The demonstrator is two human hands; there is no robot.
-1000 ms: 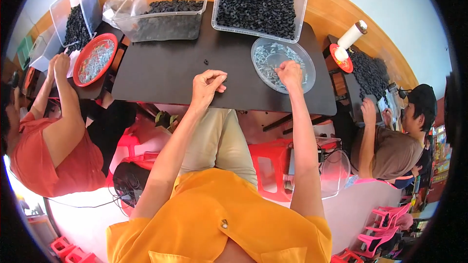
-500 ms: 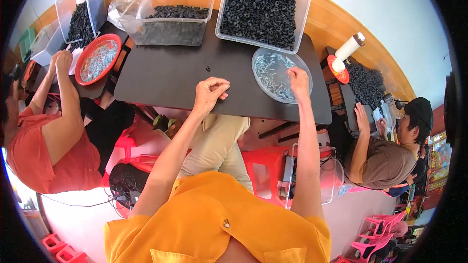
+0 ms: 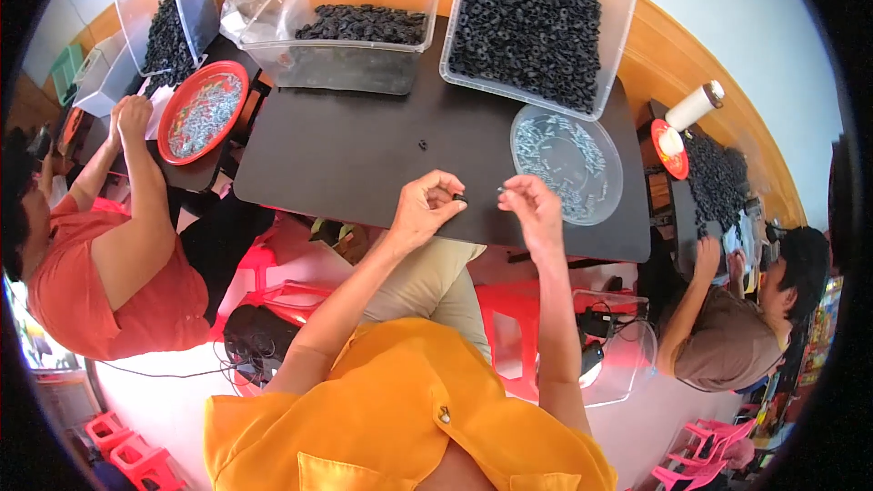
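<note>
Pinched black washer [image 3: 460, 198], screw [image 3: 500, 190] barely visible

A small black washer [image 3: 460, 197] is being pinched by the left hand [image 3: 424, 209] above the near edge of the black table [image 3: 346, 155]. A screw [image 3: 501, 190] is being held by the right hand [image 3: 532, 207] just beside it, near the clear screw dish [image 3: 566, 162].
</note>
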